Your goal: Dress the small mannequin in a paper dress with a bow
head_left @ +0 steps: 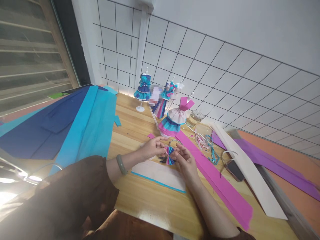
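Note:
A small pleated paper bow [170, 156] in pink, blue and turquoise is held up between both hands over the table. My left hand [154, 148] pinches its left side, with the other fingers stretched out above. On the right edge, my right hand [184, 159] grips it between thumb and fingers. Beneath the hands lies a pale paper strip [160, 175] with a turquoise lower edge. Just behind the bow are dark scissors-like points [163, 160], partly hidden, and a metal ring or handle [176, 142].
Dress forms in paper dresses [172, 116] stand at the back. Blue paper sheets [87, 123] cover the left. A pink strip [217, 176], a white strip [250, 173] and purple paper [277, 166] lie right, near a phone [234, 170], ribbons [212, 150] and a glass jar [195, 118].

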